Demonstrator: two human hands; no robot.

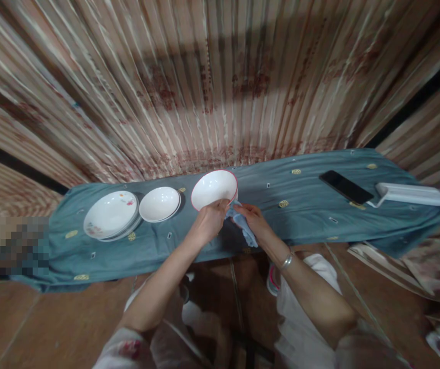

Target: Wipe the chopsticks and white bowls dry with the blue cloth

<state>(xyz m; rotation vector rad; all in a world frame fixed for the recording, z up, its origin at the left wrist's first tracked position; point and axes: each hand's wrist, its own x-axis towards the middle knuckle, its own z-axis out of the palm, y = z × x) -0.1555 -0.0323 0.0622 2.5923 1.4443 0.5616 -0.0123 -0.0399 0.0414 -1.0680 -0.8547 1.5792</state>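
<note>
Mid-frame, left hand (209, 219) grips tilted bowl (214, 188) by its rim; right hand (253, 218) just beside it clutches blue cloth (243, 225).

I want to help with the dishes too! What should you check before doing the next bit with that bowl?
1. Left hand has a grip on the red-rimmed bowl: ok.
2. Right hand holds the blue cloth: ok.
3. Bowl tilted clear of the small white bowl: ok.
4. Flowered plates stacked flat: ok.
5. Phone away from the bowl: ok.
6. Bowl dry: cannot tell.
</note>
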